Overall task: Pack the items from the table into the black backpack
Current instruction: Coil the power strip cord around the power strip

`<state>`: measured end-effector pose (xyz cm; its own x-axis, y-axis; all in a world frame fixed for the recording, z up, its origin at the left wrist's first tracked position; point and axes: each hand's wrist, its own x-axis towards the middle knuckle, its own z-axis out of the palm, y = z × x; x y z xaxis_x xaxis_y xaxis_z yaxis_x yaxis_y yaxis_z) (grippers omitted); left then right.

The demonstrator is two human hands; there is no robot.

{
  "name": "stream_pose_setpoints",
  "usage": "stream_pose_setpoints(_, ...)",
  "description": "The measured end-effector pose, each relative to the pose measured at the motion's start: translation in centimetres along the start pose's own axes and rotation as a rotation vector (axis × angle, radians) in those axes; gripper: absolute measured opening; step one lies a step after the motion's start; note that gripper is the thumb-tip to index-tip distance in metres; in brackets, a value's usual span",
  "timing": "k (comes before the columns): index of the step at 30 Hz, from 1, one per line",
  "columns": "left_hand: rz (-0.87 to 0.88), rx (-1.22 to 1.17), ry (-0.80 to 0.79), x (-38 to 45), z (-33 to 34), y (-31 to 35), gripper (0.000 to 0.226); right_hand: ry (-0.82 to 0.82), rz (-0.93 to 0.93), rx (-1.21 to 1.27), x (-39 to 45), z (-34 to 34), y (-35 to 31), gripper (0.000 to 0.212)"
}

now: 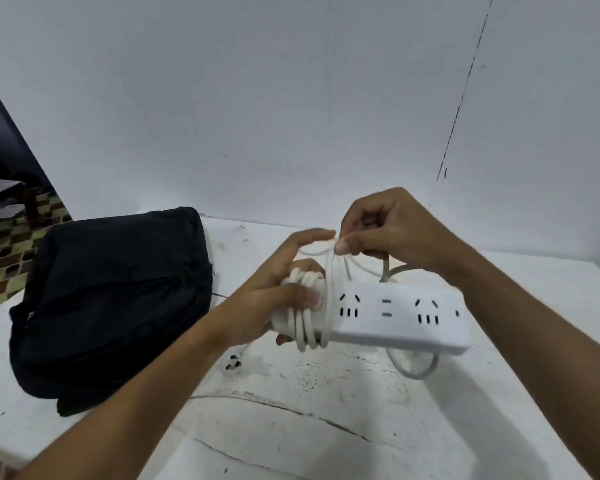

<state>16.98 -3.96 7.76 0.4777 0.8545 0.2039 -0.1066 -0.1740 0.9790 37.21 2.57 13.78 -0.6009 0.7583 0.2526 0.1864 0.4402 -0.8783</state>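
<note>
A white power strip (395, 315) hangs above the table, its white cable (307, 327) wound in several turns round its left end. My left hand (274, 299) grips that wrapped end, thumb pressed on top and forefinger stretched upward. My right hand (385, 230) pinches a loop of the cable just above the strip. The cable's plug (232, 364) lies on the table below my left wrist. The black backpack (118, 299) lies on the table to the left, and its opening does not show.
The white table (326, 427) is stained and cracked across its near part. A slack loop of cable (416, 368) hangs under the strip. A white wall stands close behind. Patterned floor tiles (11, 258) show past the table's left edge.
</note>
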Motion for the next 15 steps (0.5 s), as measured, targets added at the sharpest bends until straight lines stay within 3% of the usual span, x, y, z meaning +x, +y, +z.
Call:
stream_pose_setpoints(3,0.053,-0.081,0.097,0.5,0.5,0.5,0.057,0.050,0.089,0.234,0.3,1.0,2.9,0.024)
stream_pose_setpoints(6,0.026,-0.034,0.264,1.1,1.0,1.3,0.036,0.149,0.141,0.420,-0.5,2.4,5.4,0.052)
stream_pose_setpoints(9,0.015,0.117,0.496,1.6,1.3,2.2,0.025,0.162,0.207,0.038,-1.7,4.7,6.6,0.024)
stream_pose_setpoints(11,0.029,0.242,0.588,2.1,1.1,2.9,0.020,0.074,0.191,-0.174,-2.3,7.2,6.7,0.024)
stream_pose_setpoints(14,-0.013,0.359,0.664,2.7,-0.1,3.5,0.015,0.023,0.180,-0.339,-3.6,9.6,6.6,0.004)
stream_pose_setpoints(15,-0.024,0.380,0.681,2.9,-0.6,3.6,0.014,0.015,0.190,-0.388,-4.0,9.6,6.9,0.010)
